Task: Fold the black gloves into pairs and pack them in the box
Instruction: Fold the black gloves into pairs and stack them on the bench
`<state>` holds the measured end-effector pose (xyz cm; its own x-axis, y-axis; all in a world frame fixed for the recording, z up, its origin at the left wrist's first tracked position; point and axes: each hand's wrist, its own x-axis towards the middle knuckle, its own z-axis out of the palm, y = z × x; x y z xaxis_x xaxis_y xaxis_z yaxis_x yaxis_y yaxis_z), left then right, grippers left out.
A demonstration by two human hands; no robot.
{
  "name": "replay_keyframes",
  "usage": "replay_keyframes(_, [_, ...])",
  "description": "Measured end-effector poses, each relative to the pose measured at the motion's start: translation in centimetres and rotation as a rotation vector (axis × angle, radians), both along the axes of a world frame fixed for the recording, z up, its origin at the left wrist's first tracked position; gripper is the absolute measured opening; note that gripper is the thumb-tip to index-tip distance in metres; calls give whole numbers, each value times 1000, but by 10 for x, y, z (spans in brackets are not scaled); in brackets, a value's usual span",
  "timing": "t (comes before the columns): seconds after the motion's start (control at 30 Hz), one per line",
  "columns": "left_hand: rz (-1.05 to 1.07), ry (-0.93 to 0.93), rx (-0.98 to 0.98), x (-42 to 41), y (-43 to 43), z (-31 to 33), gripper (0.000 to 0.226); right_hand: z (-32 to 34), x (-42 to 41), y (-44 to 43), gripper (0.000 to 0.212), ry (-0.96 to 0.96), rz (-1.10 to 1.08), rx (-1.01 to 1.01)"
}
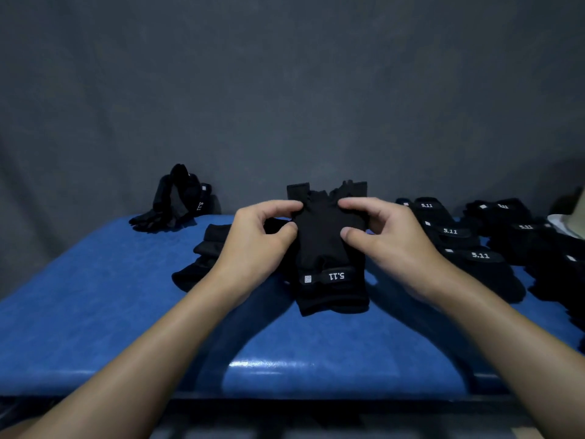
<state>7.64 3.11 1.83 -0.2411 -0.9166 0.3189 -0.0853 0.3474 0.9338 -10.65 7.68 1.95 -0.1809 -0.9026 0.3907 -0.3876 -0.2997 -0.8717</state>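
Note:
A black fingerless glove pair (326, 248) with a white 5.11 wrist band is held upright over the blue padded table (95, 312), cuff end toward me. My left hand (256, 239) pinches its left edge between thumb and fingers. My right hand (389, 236) pinches its right edge the same way. Another loose black glove (202, 258) lies flat just left of my left hand. A small heap of black gloves (177, 201) sits at the table's far left.
Several folded glove pairs (459, 236) with 5.11 labels lie in rows on the right side of the table. A pale object (569, 220), partly cut off, shows at the far right edge. A dark grey cloth backdrop hangs behind the table.

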Motion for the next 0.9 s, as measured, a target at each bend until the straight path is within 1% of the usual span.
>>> replay_keyframes(0.13, [-81, 32, 102, -1, 3, 3, 36, -3, -9, -2, 52, 61, 20, 61])
replay_keyframes(0.2, [-95, -15, 117, -3, 1, 0, 38, -7, -11, -4, 55, 101, 4, 121])
replay_keyframes(0.3, [-54, -270, 28, -2, -5, -12, 41, -17, -13, -7, 52, 252, -54, 250])
replay_keyframes(0.37, [-41, -430, -17, -1, -7, -16, 41, -19, -12, -5, 50, 339, -48, 326])
replay_keyframes(0.43, [-30, -543, -52, 0, -7, -18, 41, -20, -11, -3, 51, 363, -28, 361])
replay_keyframes(0.5, [-21, -613, -91, 1, -7, -19, 42, -18, -9, -1, 49, 434, -50, 363])
replay_keyframes(0.63, [-29, -667, -142, 1, -6, -25, 42, -16, -5, 5, 46, 621, -119, 352])
replay_keyframes(0.7, [-51, -684, -152, 0, -4, -27, 43, -15, -4, 10, 47, 678, -106, 401])
replay_keyframes(0.8, [-71, -742, -199, 1, -3, -31, 47, -16, -1, 21, 49, 731, -53, 468])
replay_keyframes(0.9, [-72, -773, -211, 3, -2, -32, 48, -18, 1, 27, 48, 722, -49, 443])
